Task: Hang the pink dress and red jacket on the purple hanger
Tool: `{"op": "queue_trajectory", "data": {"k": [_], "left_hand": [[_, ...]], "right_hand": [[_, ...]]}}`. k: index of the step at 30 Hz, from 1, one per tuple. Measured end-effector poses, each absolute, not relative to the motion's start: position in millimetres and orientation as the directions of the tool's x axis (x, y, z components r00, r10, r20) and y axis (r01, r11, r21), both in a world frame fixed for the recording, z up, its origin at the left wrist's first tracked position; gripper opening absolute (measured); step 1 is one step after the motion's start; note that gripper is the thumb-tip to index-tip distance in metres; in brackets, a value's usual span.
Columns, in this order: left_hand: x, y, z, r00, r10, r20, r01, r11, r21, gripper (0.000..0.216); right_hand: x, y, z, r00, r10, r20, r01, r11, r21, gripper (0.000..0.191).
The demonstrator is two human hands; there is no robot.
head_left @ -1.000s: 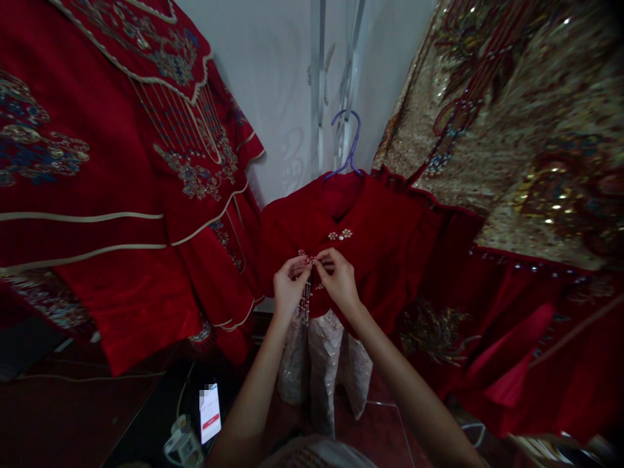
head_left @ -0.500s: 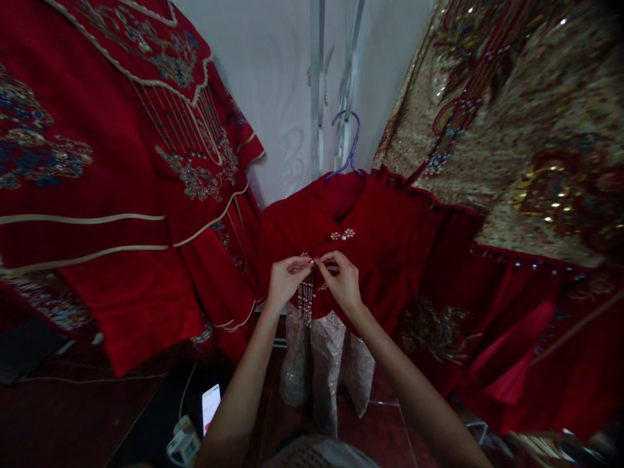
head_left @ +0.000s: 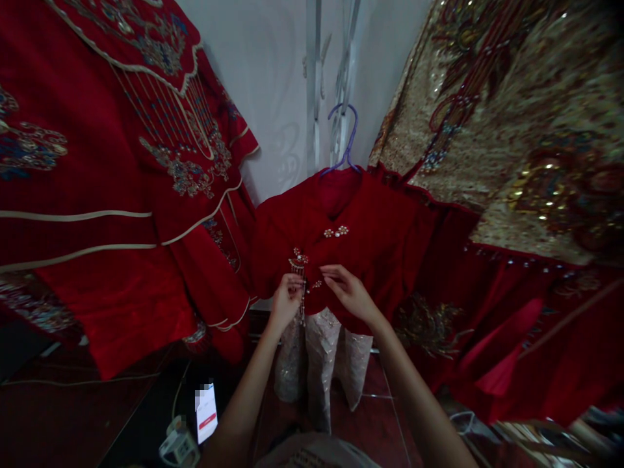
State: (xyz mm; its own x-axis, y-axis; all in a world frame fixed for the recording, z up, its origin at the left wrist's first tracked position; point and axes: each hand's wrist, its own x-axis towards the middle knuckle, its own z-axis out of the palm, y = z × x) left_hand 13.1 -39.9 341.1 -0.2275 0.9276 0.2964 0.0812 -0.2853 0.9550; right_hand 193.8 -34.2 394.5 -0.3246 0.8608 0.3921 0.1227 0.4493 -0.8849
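A small red jacket (head_left: 370, 240) hangs on a purple hanger (head_left: 345, 140) against the white wall, with a pale sequined skirt (head_left: 319, 364) below it. A beaded tassel clasp (head_left: 298, 261) sits on the jacket's front, and a pearl button pair (head_left: 336, 231) lies higher up. My left hand (head_left: 286, 298) is curled just below the clasp, its fingertips closed on the hanging bead strands. My right hand (head_left: 347, 289) pinches the jacket's front edge beside a lower small button (head_left: 316, 284).
Large embroidered red robes (head_left: 97, 195) hang at the left. A gold sequined garment (head_left: 526, 117) and red skirts (head_left: 536, 338) hang at the right. A lit phone (head_left: 207, 412) and a white charger (head_left: 178, 445) lie on the dark floor at lower left.
Both hands have moved down from the tassel clasp, which now shows uncovered above them. The left hand slid onto the hanging strands; the right hand dropped to the lower front edge.
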Motion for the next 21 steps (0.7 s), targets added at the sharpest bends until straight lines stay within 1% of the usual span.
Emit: {"op": "queue_trajectory", "data": {"k": [3,6,9,11,15,18,21], "left_hand": [[26.7,-48.3,320.9,-0.187,0.948,0.258,0.095,-0.244,0.965,0.034],[38.2,-54.2,317.8,-0.166,0.95,0.264,0.063,-0.257,0.964,0.031],[43.1,-56.2,323.9,-0.153,0.949,0.275,0.042,-0.272,0.961,0.021],[43.6,-56.2,327.7,-0.131,0.955,0.264,0.045,-0.26,0.964,0.02],[43.6,-55.3,328.6,-0.112,0.961,0.251,0.086,-0.242,0.966,0.02],[43.5,-55.0,327.4,-0.128,0.955,0.268,0.113,-0.254,0.961,0.017],[40.7,-54.1,328.0,-0.188,0.95,0.248,0.066,-0.24,0.969,0.015]], "right_hand": [[193.7,-36.6,366.2,-0.211,0.9,0.381,0.329,0.432,-0.84,0.026],[185.4,-35.6,345.6,-0.155,0.912,0.38,0.431,0.408,-0.805,0.032],[178.8,-32.4,339.1,-0.092,0.924,0.371,0.46,0.37,-0.807,0.036],[177.0,-30.1,340.8,-0.056,0.923,0.38,0.494,0.357,-0.793,0.035],[176.7,-26.7,348.6,-0.064,0.909,0.412,0.536,0.38,-0.754,0.021],[178.4,-26.7,351.7,-0.068,0.895,0.44,0.533,0.406,-0.743,0.009],[183.5,-30.1,351.6,-0.078,0.899,0.431,0.436,0.419,-0.796,0.015]]}}
